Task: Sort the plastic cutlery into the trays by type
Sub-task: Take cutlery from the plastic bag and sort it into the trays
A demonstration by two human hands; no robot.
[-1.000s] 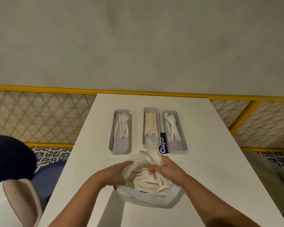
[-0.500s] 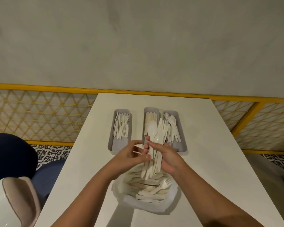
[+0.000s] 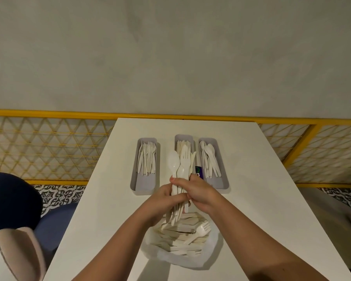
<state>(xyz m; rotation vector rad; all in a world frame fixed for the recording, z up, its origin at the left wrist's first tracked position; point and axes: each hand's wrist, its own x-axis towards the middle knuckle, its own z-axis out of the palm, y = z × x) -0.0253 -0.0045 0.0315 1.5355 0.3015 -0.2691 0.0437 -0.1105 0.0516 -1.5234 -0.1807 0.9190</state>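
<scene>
Both hands grip one upright bundle of white plastic cutlery (image 3: pixel 180 169) above the open plastic bag (image 3: pixel 209 254); a spoon, a fork and a knife tip stick out at its top. My left hand (image 3: pixel 162 201) wraps it from the left and my right hand (image 3: pixel 199 191) from the right. The bag holds several more white pieces (image 3: pixel 182 234). Three grey trays stand beyond: the left tray (image 3: pixel 144 185) with forks, the middle tray (image 3: pixel 183 137) with knives, partly hidden by the bundle, and the right tray (image 3: pixel 223 183) with spoons.
The white table (image 3: pixel 261 199) has bare surface left and right of the trays. A purple label (image 3: pixel 198 171) shows between the middle and right trays. A yellow railing with mesh (image 3: pixel 49 151) runs behind the table. A blue seat (image 3: pixel 53 226) sits at lower left.
A second ago my hands were in the bag gathering cutlery. They have since lifted a bundle out and stood it upright, and both hands have closed tighter round it.
</scene>
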